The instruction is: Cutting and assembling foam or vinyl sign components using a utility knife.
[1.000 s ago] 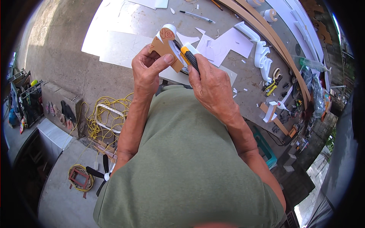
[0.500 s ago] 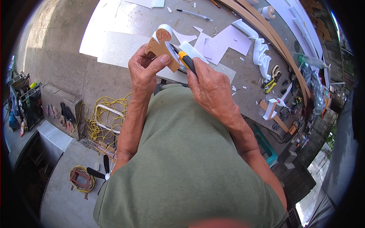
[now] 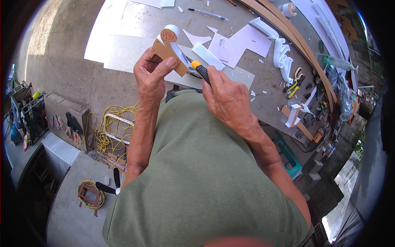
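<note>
My left hand (image 3: pixel 153 74) is closed on a cut-out letter piece (image 3: pixel 165 51) with a brown paper face and a white side strip curving round its top. The thumb lies on the brown face and the fingers are behind it. In my right hand (image 3: pixel 228 92) is a utility knife (image 3: pixel 201 71) with a black and yellow handle. Its blade end is close beside the piece's right edge; whether it touches cannot be made out. A white block (image 3: pixel 208 56) lies on the table just beyond the knife.
On the table (image 3: pixel 263 86) lie white sheet offcuts (image 3: pixel 242 43), a pen (image 3: pixel 208 14), white curved letter strips (image 3: pixel 282 59), yellow-handled pliers (image 3: pixel 292 88) and long brown strips (image 3: pixel 304 47). A green stool (image 3: pixel 290 156) stands below right; yellow cord (image 3: pixel 108 127) is heaped on the floor at left.
The letter piece and my left hand have shifted slightly left. The knife has drawn a little away from the piece's edge, and more of the white side shows.
</note>
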`<state>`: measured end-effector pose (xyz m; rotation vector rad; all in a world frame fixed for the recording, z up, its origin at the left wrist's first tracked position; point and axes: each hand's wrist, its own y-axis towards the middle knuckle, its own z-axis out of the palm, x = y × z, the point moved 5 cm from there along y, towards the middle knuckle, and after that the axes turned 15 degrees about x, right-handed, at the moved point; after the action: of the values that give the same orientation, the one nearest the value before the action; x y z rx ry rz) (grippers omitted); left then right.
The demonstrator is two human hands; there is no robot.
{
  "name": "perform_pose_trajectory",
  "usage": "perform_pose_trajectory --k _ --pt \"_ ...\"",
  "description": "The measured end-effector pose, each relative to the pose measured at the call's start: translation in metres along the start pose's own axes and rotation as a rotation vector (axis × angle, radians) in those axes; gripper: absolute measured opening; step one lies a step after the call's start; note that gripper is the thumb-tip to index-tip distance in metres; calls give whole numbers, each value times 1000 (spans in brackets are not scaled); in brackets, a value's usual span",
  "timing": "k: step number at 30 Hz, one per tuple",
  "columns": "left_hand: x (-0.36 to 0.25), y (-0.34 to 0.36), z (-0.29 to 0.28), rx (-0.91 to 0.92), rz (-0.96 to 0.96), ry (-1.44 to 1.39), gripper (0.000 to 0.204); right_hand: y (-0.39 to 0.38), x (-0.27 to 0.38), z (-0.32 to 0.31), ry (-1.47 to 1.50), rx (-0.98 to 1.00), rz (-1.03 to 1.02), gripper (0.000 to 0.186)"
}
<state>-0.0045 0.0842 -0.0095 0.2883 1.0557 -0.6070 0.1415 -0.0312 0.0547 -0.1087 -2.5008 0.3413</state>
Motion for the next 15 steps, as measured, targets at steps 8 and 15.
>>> perform_pose_trajectory --k 8,15 --pt "1 1 -7 -24 4 0 48 -9 -7 8 -38 12 16 32" --pt "-17 8 -15 -25 87 -19 49 -18 -23 10 101 50 85 30"
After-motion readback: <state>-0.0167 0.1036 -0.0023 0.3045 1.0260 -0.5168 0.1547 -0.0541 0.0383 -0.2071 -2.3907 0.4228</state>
